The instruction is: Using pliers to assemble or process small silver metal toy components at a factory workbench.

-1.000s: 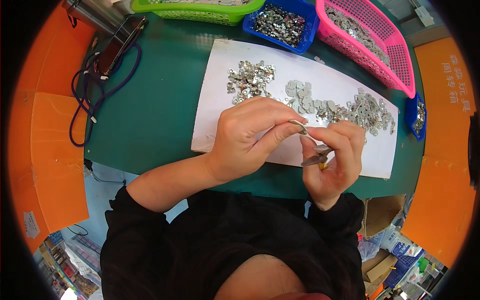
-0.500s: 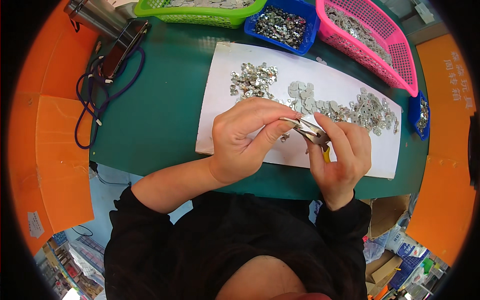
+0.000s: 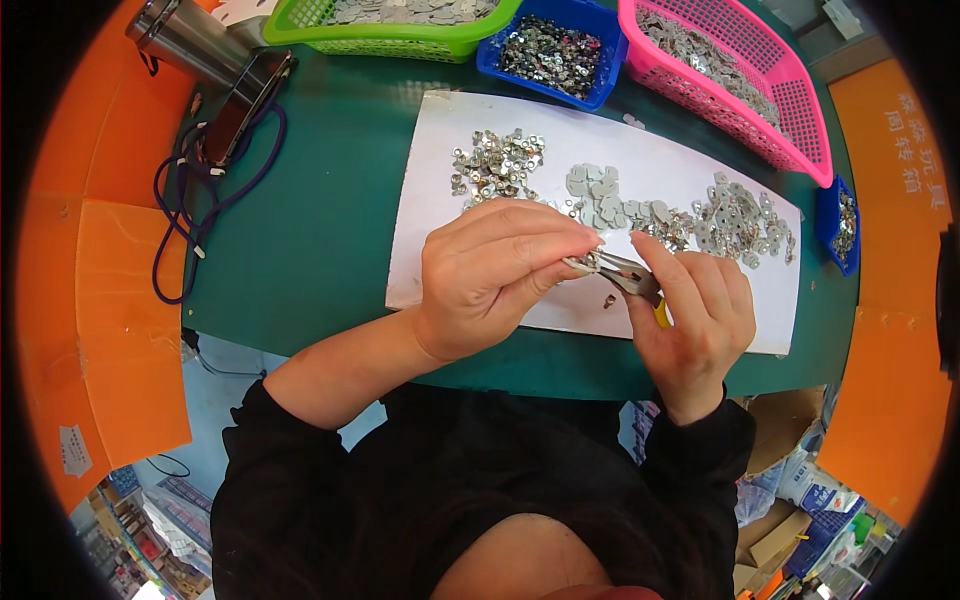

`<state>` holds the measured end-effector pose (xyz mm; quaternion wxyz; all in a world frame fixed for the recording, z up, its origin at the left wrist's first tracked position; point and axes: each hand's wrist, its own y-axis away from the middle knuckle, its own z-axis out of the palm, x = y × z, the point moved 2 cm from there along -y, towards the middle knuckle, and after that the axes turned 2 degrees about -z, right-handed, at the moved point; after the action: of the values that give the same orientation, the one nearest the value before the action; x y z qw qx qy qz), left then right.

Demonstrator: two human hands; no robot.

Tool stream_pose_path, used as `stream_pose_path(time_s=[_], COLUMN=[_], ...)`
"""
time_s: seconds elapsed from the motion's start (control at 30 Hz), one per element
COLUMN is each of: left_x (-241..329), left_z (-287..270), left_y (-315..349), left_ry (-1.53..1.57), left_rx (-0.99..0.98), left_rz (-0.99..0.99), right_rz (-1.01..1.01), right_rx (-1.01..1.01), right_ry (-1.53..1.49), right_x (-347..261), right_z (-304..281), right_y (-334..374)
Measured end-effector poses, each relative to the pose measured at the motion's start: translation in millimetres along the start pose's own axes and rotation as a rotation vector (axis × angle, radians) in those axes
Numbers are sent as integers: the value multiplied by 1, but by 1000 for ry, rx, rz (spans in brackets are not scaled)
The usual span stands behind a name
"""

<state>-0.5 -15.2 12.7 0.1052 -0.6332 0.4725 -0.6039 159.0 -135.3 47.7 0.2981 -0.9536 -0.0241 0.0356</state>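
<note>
My left hand [image 3: 500,275] pinches a small flat, pale grey piece [image 3: 578,265] between thumb and fingers. A pair of pliers [image 3: 630,278] with a yellow handle is gripped in my right hand [image 3: 700,315]. The plier tips reach the edge of the piece; my fingers partly hide the contact. Beneath both hands lies a white board [image 3: 420,240]. Across it are a heap of shiny metal parts [image 3: 498,163], flat grey pieces [image 3: 594,192], and a mixed pile of grey pieces and metal bits [image 3: 740,218]. One small metal part [image 3: 609,301] lies alone below the pliers.
Along the back of the green table [image 3: 330,190] stand a green basket [image 3: 390,40], a blue bin [image 3: 600,90] and a pink basket [image 3: 690,110], all holding parts. A smaller blue tray [image 3: 838,225] is at right. Left are a steel cup [image 3: 190,45], a phone [image 3: 235,110] and a cord [image 3: 225,205].
The pliers and my right hand have shifted slightly right and down. My left fingertips have closed further over the piece. The whole view has moved a little.
</note>
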Motion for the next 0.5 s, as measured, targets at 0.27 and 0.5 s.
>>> stream_pose_path(time_s=[0.27, 0.5], left_x=[2, 8], left_z=[1, -2], left_y=[-5, -3], left_ry=[-59, 13], left_rx=[-34, -33], left_rz=[43, -113], right_rz=[6, 151], right_rx=[-137, -179], right_ry=[30, -250], right_x=[-1, -4], right_z=[-14, -11], right_y=[-9, -10])
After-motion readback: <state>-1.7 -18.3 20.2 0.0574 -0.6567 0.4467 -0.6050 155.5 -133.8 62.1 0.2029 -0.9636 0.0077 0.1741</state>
